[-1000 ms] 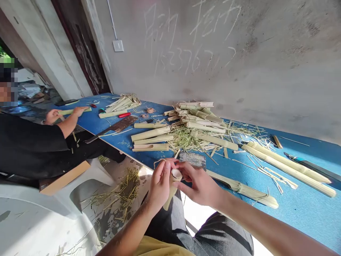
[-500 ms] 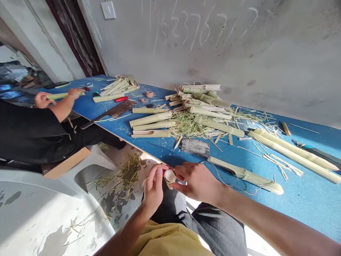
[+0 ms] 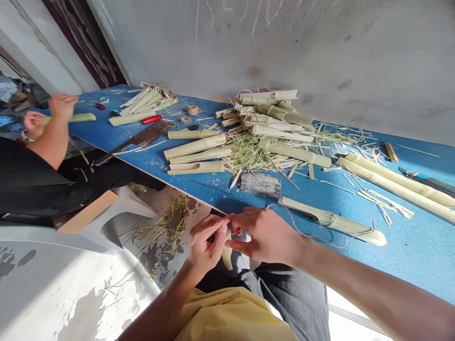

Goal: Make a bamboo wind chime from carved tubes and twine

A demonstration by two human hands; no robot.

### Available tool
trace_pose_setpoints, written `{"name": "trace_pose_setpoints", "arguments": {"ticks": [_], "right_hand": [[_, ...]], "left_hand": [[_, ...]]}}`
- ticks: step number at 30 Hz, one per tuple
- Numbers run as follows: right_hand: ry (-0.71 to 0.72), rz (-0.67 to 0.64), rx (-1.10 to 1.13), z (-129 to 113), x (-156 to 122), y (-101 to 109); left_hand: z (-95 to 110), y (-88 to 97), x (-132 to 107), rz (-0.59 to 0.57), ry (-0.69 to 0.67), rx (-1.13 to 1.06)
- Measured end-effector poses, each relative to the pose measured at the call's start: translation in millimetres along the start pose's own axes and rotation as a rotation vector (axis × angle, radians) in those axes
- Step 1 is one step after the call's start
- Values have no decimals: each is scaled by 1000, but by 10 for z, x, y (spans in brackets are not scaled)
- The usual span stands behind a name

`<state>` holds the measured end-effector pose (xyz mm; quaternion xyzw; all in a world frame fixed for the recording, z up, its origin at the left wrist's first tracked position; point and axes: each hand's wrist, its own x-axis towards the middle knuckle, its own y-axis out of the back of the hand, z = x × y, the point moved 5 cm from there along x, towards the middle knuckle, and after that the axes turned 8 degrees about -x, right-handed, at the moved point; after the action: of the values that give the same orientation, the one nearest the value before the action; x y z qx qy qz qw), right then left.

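Observation:
My left hand (image 3: pixel 204 246) and my right hand (image 3: pixel 265 234) meet over my lap, just below the near edge of the blue table (image 3: pixel 408 255). Both are closed around a short pale bamboo piece (image 3: pixel 226 255), whose lower end pokes out beneath my fingers. A thin brown string (image 3: pixel 305 233) trails from my right hand across the table towards a bound bamboo piece (image 3: pixel 334 222). A grey sanding block (image 3: pixel 260 184) lies on the table just above my hands.
Several cut bamboo tubes (image 3: pixel 195 147) and a heap of shavings (image 3: pixel 252 156) cover the table's middle. A cleaver (image 3: pixel 142 139) lies at the left. Long bamboo poles (image 3: pixel 394 182) lie at the right. Another person (image 3: pixel 42 156) in black holds a bamboo piece (image 3: pixel 80 117) at the far left.
The view has tilted down. My hands have closed over the bamboo piece, so its open end no longer shows. The other person's hands have lifted along their bamboo piece.

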<state>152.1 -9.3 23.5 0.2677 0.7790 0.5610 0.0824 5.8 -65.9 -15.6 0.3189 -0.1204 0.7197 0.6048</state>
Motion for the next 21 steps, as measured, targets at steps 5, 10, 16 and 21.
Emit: {"name": "trace_pose_setpoints", "arguments": {"ticks": [5,10,16,21], "right_hand": [[-60,51,24,8,-15,46],[-40,-16,-30,-15,12,5],[-49,-9,48,-37,17,64],[-139,17,226,9,-15,117]], "left_hand": [[-37,1,17,-122,142,-27],[-161,-133,-54,-42,234,-137],[-140,-121,-5,-84,130,3],[-131,-118,-9,-149,85,-35]]}}
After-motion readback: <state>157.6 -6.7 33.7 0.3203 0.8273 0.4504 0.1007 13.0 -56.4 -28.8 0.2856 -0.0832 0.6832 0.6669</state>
